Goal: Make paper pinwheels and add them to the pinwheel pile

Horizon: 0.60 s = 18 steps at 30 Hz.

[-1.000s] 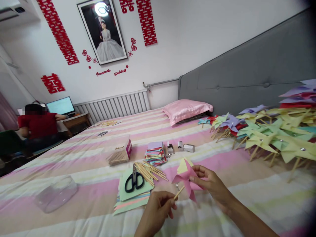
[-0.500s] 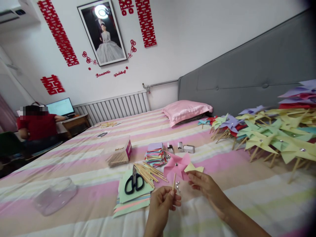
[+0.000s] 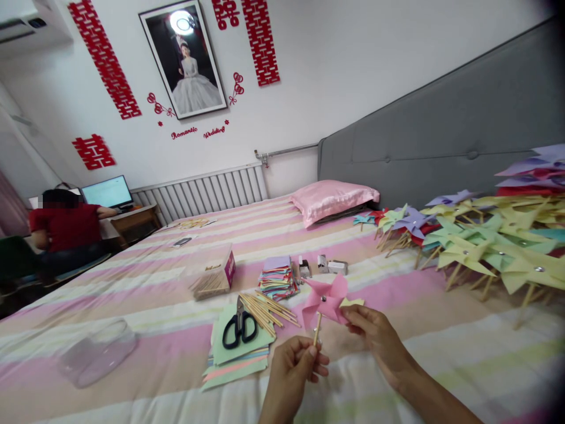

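Inside the left edge of the bed [image 3: 168, 371], the stick [image 3: 317, 331] is clamped by left fingers [image 3: 312, 351], the pink pinwheel [image 3: 332, 291] by right fingers [image 3: 355, 318], paper best pinched lightly.

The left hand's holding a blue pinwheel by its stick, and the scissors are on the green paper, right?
Nearly: the pinwheel is pink, not blue, as the head view shows. The left hand does hold it by its stick, and the scissors do lie on the green paper.
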{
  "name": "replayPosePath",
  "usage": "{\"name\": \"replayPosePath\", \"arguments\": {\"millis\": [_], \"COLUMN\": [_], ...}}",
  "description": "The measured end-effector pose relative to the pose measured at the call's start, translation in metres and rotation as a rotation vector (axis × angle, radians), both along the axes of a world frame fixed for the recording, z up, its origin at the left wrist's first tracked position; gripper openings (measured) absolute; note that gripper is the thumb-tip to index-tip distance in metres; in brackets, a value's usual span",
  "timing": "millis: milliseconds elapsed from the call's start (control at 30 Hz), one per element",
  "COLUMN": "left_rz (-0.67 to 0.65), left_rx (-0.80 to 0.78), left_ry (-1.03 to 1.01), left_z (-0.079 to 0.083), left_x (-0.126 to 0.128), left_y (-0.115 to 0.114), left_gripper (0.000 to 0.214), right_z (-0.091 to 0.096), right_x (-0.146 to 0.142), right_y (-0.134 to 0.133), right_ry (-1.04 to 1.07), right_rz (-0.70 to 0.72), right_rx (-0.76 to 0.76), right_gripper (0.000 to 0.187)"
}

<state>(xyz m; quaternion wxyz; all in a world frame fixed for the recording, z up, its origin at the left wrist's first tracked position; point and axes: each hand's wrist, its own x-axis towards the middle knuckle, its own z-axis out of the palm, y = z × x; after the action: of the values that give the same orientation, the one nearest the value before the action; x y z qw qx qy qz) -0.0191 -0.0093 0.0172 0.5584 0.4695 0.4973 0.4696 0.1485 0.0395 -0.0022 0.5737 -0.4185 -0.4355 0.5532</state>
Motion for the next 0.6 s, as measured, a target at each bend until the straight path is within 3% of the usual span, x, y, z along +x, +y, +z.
{"name": "replayPosePath", "arguments": {"millis": [167,433,600], "left_rz": [0.005,-0.009,-0.031], "left_rx": [0.007,0.03,0.014], "left_ry": [-0.008,-0.036,-0.038], "left_z": [0.001,-0.003,-0.003], "left_x": [0.001,0.0,0.002], "left_y": [0.001,-0.001,0.001], "left_gripper": [0.03,0.029,0.029], "right_z": [-0.001,0.013,0.011], "right_x": [0.001,-0.01,-0.014], "right_y": [0.001,-0.009,-0.012], "right_ry": [0.018,-0.026,-0.082], "right_rz": [-0.002,0.149,0.238], "right_rx": [0.003,0.093,0.14], "right_gripper": [0.019,0.02,0.023]}}
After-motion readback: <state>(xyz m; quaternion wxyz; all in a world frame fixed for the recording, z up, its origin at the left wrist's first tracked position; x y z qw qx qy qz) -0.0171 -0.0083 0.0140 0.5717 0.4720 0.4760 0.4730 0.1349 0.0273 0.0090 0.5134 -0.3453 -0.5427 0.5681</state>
